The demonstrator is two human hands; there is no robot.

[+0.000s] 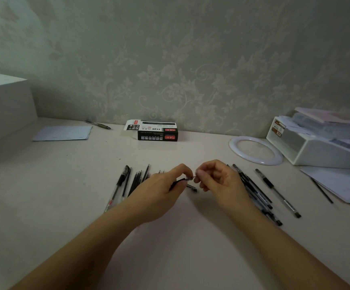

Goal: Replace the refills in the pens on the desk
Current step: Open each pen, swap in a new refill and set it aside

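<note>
Head view, facing down, desk (65,206) close

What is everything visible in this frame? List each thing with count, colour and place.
Desk: one, pale, across the foreground.
Refill box: one, black and white, back centre, open.
Loose refills: several, black, left of the hands.
Pens: several, clear and black, right of the hands.
Single pen: one, clear and black, far left of the refills.
Green pen: one, back left.
Paper: grey sheets, back left.
Ring: one, white, right.
Tray: one, white, far right.
Left hand: holds a pen part.
Right hand: pinches a small piece.
</note>
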